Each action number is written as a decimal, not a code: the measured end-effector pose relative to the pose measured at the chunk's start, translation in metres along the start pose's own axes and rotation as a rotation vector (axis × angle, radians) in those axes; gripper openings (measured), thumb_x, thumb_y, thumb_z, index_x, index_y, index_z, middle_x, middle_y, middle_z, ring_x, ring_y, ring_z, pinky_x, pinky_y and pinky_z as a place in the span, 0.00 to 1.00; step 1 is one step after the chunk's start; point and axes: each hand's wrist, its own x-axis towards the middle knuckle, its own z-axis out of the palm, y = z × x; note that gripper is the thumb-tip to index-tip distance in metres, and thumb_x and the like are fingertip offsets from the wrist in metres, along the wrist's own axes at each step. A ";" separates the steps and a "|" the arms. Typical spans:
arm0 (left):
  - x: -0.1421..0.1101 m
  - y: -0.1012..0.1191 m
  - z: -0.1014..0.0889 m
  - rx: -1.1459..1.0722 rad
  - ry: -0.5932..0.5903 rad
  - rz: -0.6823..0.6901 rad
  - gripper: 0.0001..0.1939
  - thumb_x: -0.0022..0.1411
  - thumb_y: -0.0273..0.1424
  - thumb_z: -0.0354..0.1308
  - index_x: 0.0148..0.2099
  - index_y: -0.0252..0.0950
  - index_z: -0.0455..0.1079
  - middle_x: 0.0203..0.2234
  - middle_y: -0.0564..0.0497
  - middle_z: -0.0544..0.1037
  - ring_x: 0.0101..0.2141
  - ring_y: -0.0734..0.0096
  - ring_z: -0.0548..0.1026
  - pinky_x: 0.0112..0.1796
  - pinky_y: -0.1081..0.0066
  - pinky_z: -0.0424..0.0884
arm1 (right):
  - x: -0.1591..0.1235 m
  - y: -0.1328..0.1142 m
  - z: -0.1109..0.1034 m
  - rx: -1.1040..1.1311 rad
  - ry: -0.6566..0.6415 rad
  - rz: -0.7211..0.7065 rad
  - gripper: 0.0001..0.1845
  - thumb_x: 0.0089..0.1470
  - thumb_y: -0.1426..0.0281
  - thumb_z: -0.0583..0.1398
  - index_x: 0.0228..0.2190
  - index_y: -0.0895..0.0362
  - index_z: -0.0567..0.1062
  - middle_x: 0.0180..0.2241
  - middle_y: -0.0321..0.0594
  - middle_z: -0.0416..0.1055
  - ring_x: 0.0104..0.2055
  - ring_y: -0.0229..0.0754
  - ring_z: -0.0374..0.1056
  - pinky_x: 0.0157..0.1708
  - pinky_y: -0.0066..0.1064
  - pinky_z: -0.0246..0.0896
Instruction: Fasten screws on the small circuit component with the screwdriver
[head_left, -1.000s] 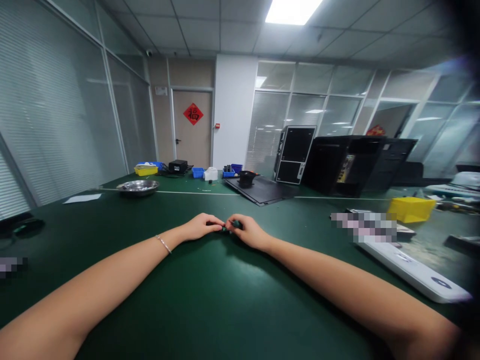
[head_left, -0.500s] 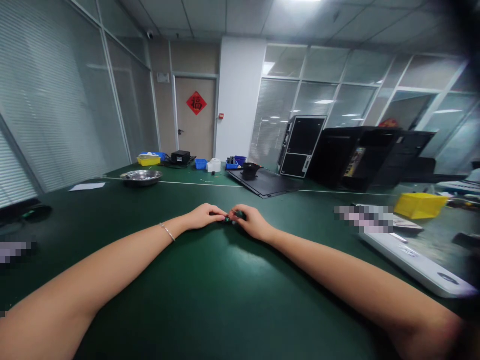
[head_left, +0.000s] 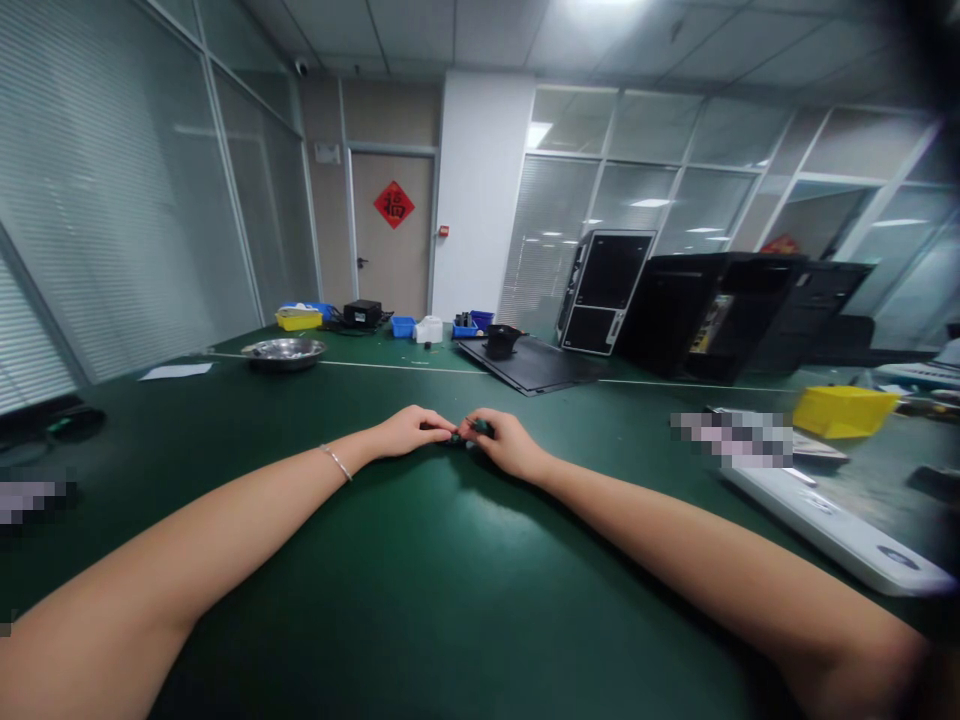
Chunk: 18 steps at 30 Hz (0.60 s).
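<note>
Both my hands meet over the middle of the green table (head_left: 465, 600). My left hand (head_left: 409, 432), with a bracelet (head_left: 337, 462) at its wrist, is closed, thumb and fingers pinched at a small dark piece (head_left: 455, 440). From the other side, my right hand (head_left: 508, 446) curls in with its fingertips pinched at the same spot. The piece is tiny and mostly covered by fingers, so its kind cannot be made out. Whether the right fingertips hold a separate small part is hidden.
Farther back are a metal bowl (head_left: 285, 364), a black panel (head_left: 536, 368), blue bins (head_left: 403, 327) and a white container (head_left: 429, 330). Computer cases (head_left: 607, 290) stand at the back right. On the right lie a long white device (head_left: 832, 525) and a yellow bin (head_left: 844, 412).
Both hands stay in nearly the same place, still pinched together. The right fingertips have shifted only slightly against the small piece.
</note>
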 end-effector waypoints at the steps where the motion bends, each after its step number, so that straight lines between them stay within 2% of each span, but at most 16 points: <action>1: 0.000 0.000 0.000 0.003 0.001 0.002 0.15 0.62 0.34 0.58 0.48 0.33 0.78 0.40 0.45 0.82 0.39 0.64 0.77 0.43 0.71 0.68 | 0.000 0.000 0.000 0.004 -0.001 0.003 0.07 0.53 0.74 0.57 0.32 0.58 0.76 0.33 0.40 0.76 0.38 0.41 0.71 0.42 0.32 0.62; 9: 0.001 -0.003 0.000 0.002 0.006 0.002 0.15 0.62 0.34 0.58 0.48 0.34 0.79 0.39 0.45 0.82 0.39 0.64 0.77 0.42 0.71 0.69 | 0.000 -0.001 0.000 0.027 -0.011 0.019 0.08 0.50 0.76 0.57 0.31 0.57 0.76 0.33 0.38 0.76 0.37 0.40 0.70 0.42 0.31 0.61; 18: 0.001 -0.001 0.000 -0.017 -0.005 0.000 0.16 0.62 0.35 0.58 0.49 0.33 0.78 0.41 0.45 0.82 0.39 0.64 0.77 0.42 0.71 0.68 | 0.001 0.001 0.001 0.000 0.010 0.073 0.04 0.51 0.70 0.61 0.31 0.57 0.75 0.30 0.35 0.74 0.34 0.39 0.67 0.38 0.29 0.59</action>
